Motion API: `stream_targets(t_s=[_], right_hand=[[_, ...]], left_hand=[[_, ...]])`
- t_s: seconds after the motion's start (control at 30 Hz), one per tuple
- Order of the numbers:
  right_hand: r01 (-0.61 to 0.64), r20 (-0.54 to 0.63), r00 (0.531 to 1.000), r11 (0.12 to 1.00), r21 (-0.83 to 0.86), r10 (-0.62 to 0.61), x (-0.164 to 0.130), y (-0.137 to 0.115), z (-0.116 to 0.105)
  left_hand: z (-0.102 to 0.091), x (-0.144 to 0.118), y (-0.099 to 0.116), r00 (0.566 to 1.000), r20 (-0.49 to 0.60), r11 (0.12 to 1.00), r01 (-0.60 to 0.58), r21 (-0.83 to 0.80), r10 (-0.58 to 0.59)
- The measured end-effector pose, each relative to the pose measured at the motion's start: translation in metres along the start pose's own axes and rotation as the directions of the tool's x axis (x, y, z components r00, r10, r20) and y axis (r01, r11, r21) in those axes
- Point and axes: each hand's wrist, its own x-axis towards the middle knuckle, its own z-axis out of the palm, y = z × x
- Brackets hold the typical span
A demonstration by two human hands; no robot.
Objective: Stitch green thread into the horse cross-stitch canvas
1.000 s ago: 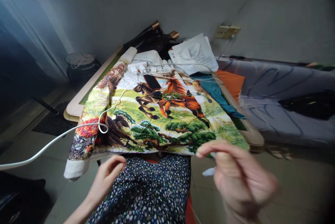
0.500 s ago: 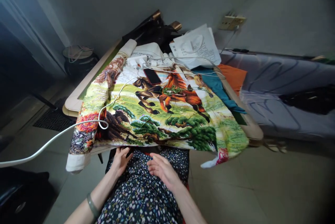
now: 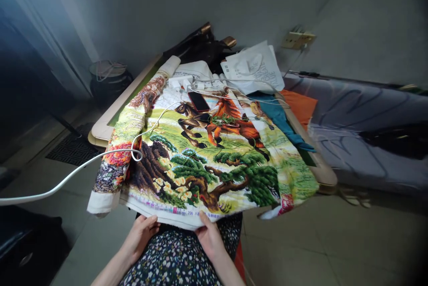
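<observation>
A large cross-stitch cloth with galloping horses, rocks and pine branches drapes over the table, its white lower border hanging toward my lap. My left hand grips that border at the left, thumb on top and fingers underneath. To its right, my right hand pinches the same border, its thumb over the printed lettering and its other fingers hidden below. The left side of the cloth is rolled up, and the right side is folded over. A tangle of green thread lies on the orange horse.
A dark phone and white chargers lie on the cloth. One white cable runs off to the left. Behind are paper bags; teal fabric lies right on the table. A wall socket is at the back.
Both hands have closed on the cloth's lower border, which was tucked down out of sight. It is now drawn out toward me, showing more stitched flowers and the printed strip.
</observation>
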Motion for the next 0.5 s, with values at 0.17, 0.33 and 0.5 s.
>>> stream_targets(t_s=[0.17,0.33,0.5], right_hand=[[0.004,-0.117,0.993,0.994,-0.109,-0.017,-0.027,-0.005,-0.009],[0.047,-0.096,0.993,0.979,-0.197,-0.067,-0.036,-0.011,-0.009],[0.101,-0.118,0.984,0.968,-0.228,-0.130,-0.035,-0.007,-0.007]], left_hand=[[-0.010,-0.009,0.006,0.998,0.054,0.995,-0.018,0.093,0.013],[-0.010,-0.011,0.004,0.999,0.045,0.995,-0.032,0.094,0.028],[-0.011,-0.013,0.003,0.999,0.036,0.996,-0.042,0.079,0.039]])
